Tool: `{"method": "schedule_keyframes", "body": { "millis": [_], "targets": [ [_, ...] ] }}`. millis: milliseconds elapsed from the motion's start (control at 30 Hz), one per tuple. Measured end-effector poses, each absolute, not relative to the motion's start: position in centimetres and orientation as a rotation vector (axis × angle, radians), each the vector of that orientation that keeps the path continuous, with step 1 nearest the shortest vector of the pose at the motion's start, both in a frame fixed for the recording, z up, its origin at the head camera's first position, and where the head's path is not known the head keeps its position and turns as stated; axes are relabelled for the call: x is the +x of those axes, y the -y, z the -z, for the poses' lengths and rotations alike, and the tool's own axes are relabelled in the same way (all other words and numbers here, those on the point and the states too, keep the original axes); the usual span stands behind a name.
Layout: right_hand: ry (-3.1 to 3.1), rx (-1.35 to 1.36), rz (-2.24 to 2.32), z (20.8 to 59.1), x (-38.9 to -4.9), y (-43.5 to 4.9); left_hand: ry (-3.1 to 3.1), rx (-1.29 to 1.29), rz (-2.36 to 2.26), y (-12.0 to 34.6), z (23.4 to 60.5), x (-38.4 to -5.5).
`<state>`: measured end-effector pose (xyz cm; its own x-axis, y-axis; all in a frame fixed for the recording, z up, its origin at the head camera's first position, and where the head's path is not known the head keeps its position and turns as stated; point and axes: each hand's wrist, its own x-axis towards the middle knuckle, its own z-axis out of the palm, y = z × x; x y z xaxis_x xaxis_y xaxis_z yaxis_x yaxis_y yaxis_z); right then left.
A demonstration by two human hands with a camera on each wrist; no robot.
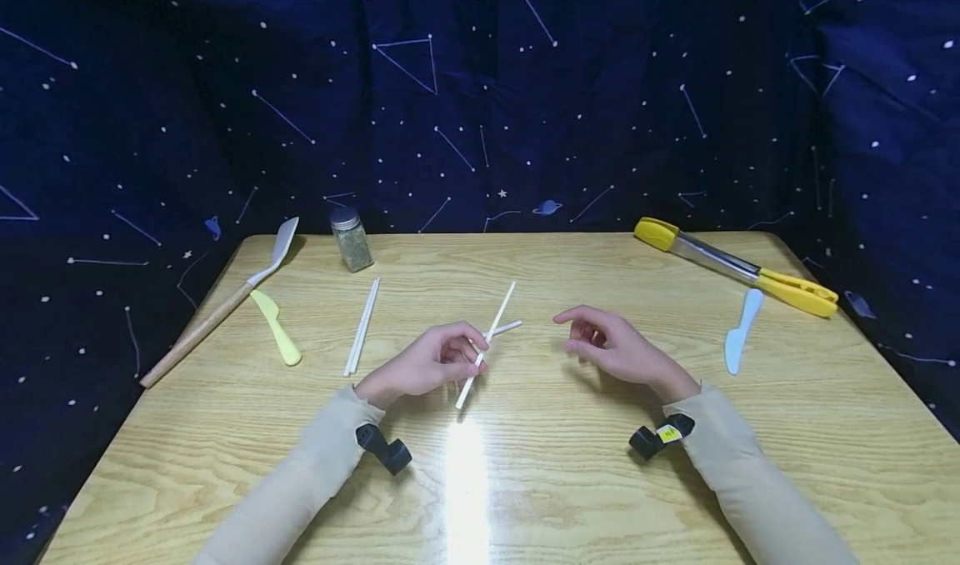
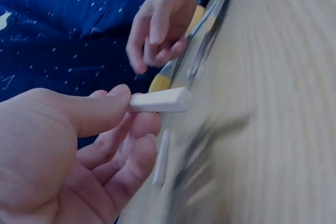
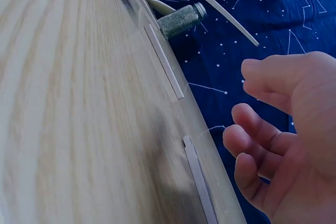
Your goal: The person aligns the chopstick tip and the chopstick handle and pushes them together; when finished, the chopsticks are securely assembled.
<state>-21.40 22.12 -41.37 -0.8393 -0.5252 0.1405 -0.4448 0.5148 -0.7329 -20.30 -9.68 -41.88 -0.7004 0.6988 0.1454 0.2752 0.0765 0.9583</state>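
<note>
Between thumb and fingers, my left hand [image 1: 435, 361] pinches a white chopstick [image 1: 500, 313] that slants up and away over the middle of the table. Behind it lies a second chopstick [image 1: 507, 328], partly covered by the left hand in the head view. The left wrist view shows the near end of the held chopstick [image 2: 163, 99] sticking out past the thumb. My right hand [image 1: 615, 348] hovers to the right with relaxed, loosely bent fingers and holds nothing. In the right wrist view, the held chopstick [image 3: 220, 11] points toward that hand [image 3: 294, 129].
Left of the hands lie two parallel white chopsticks [image 1: 362, 327], a yellow-green knife [image 1: 277, 329] and a wooden-handled spatula [image 1: 206, 323]. A jar with a dark lid [image 1: 352, 242] stands behind. Yellow tongs [image 1: 720, 261] and a light-blue knife [image 1: 741, 332] lie at the right.
</note>
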Motion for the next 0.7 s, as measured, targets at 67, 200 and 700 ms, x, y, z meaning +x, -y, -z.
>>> {"method": "schedule_keyframes", "body": {
  "millis": [67,200,700],
  "targets": [
    [-2.647,-0.845,1.240,41.5,-21.5,-22.2,-2.043,0.951,-1.645,10.3,41.9,-20.6],
    [-2.650,-0.834,1.231,41.8,-21.5,-22.4,-2.118,0.898,-1.612,11.5,41.9,-21.2],
    [-2.655,-0.765,1.185,41.9,-21.9,-23.1,-2.298,0.706,-1.496,14.9,42.2,-22.9]
  ]
}}
